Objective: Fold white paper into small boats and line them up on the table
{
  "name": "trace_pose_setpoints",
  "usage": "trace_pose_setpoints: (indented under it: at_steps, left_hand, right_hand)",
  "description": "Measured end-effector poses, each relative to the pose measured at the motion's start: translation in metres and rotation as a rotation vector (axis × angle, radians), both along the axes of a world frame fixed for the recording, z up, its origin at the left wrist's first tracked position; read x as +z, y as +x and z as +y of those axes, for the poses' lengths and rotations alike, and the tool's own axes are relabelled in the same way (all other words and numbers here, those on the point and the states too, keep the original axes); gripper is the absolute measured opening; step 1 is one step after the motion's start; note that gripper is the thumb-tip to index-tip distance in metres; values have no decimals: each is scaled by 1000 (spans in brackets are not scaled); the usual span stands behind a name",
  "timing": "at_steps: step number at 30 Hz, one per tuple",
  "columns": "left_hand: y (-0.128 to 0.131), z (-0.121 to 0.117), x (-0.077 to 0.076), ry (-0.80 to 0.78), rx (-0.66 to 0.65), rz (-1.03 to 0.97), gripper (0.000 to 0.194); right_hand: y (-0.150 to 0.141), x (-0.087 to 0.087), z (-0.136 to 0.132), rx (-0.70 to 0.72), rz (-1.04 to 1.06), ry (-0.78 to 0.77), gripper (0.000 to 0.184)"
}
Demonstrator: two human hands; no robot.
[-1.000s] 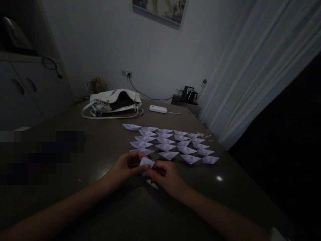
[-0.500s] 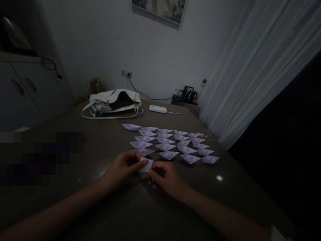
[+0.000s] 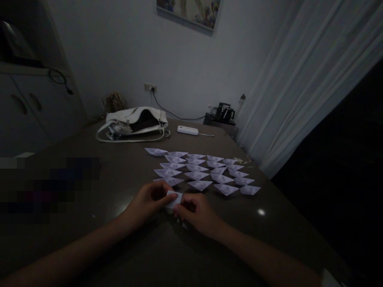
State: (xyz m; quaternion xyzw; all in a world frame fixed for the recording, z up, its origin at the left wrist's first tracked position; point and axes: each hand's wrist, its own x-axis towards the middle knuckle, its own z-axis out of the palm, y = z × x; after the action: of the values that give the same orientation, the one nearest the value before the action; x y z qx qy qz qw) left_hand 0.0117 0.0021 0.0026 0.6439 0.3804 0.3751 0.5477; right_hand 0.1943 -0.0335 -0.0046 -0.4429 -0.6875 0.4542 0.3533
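A small folded piece of white paper is held above the table between both hands. My left hand pinches its left side, thumb on top and fingers behind. At its right edge, the thumb and fingers of my right hand are closed on the paper. Just beyond the hands, several white paper boats stand in rows on the dark table. My left fingers partly hide the nearest left boat.
A white handbag lies at the back left of the table. Right of it is a white power bank with a short cable. A black kettle stands on a small stand behind the table. A sheer curtain hangs on the right.
The paper between my hands has turned from a pointed, creased face to a flatter one, and my left thumb has shifted onto it. The boats have stayed in place.
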Motion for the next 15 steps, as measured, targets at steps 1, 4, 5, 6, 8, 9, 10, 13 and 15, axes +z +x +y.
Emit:
trace_pose_setpoints:
  at_steps: [1,4,5,6,8,9,10,13,15]
  left_hand:
    - [0,1,0,-9,-6,5,35]
    - [1,0,1,-41,-57,22,38]
    - [1,-1,3,-45,-82,38,38]
    - [1,-2,5,-40,-107,62,39]
    - [1,-5,8,-4,-156,114,42]
    - [1,-6,9,22,-176,135,43]
    - [0,-7,11,52,-198,150,43]
    - [-2,-9,14,120,-269,166,41]
    - [-3,-10,16,147,-298,192,38]
  right_hand:
    - [0,1,0,-8,1,4,21]
    - [2,5,1,-35,46,7,21]
    - [2,6,1,-41,64,12,22]
    - [3,7,2,-47,76,22,23]
    - [3,6,2,-64,85,36,25]
    - [3,6,2,-67,96,34,25]
    - [3,5,1,-59,112,26,25]
    - [3,4,-1,18,164,-11,28]
    - [3,6,-2,44,140,10,30]
